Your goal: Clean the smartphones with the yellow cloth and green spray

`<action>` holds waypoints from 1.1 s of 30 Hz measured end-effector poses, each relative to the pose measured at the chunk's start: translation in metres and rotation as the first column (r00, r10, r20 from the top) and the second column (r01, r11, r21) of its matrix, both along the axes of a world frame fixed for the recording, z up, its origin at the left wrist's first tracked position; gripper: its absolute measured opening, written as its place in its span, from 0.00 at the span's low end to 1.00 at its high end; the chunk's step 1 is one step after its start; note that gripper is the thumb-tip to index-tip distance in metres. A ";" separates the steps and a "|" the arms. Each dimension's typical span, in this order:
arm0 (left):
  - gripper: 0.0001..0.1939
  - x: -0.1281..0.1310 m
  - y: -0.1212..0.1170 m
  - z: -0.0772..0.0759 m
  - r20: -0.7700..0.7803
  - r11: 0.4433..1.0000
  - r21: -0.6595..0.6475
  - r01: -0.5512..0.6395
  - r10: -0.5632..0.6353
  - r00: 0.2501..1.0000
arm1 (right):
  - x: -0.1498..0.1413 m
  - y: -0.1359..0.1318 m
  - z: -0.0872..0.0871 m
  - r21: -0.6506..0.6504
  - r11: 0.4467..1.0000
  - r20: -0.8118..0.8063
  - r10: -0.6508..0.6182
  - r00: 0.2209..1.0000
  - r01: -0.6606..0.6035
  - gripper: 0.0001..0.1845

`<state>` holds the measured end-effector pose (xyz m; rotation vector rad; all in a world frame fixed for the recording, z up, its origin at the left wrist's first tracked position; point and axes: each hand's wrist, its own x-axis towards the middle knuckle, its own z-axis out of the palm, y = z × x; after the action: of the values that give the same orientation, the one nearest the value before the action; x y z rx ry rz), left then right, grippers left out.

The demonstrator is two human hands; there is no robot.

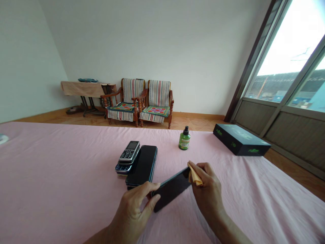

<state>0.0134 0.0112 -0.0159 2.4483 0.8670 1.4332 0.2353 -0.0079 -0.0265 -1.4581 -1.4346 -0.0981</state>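
Observation:
My left hand (135,205) grips one end of a black smartphone (172,189), thumb and fingers on its edges. The phone is tilted above the pink sheet. At its far end, my right hand (207,184) pinches a folded yellow-orange cloth (195,176) against the phone's corner. Just beyond my left hand lie stacked dark smartphones (143,164). Beside them, on the left, a silver keypad phone (130,151) rests on top of a blue keypad phone (123,168). A green bottle with a black cap (184,139) stands upright past the phone.
A flat black box (241,137) with green markings lies at the right on the pink sheet (63,176). Two wooden armchairs (158,98) with striped covers and a cloth-covered table (83,88) stand by the far wall. Glazed panels run along the right.

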 end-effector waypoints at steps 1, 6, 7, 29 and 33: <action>0.07 0.000 0.000 0.000 0.003 1.000 -0.004 0.002 -0.002 1.000 | -0.001 0.000 0.001 0.001 1.000 -0.012 -0.009 1.000 0.009 0.21; 0.08 0.001 -0.001 -0.002 0.009 1.000 -0.007 -0.006 0.006 1.000 | -0.004 0.003 0.003 -0.015 0.999 -0.091 -0.036 0.995 0.035 0.15; 0.08 0.001 -0.001 -0.003 0.010 1.000 -0.006 -0.008 0.008 1.000 | -0.003 0.004 0.002 -0.025 0.999 -0.109 -0.045 0.993 0.042 0.15; 0.08 0.001 -0.002 -0.003 0.016 1.000 -0.017 -0.013 0.013 1.000 | 0.018 -0.001 -0.005 -0.342 0.926 0.352 -0.030 0.936 0.159 0.15; 0.08 0.002 -0.001 -0.002 0.029 1.000 -0.026 -0.015 0.016 0.999 | 0.021 0.000 0.000 -0.187 0.976 0.261 -0.059 0.964 0.110 0.15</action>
<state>0.0150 0.0097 -0.0177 2.4011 0.8946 1.4492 0.2565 -0.0079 -0.0261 -1.7221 -1.6252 -0.2054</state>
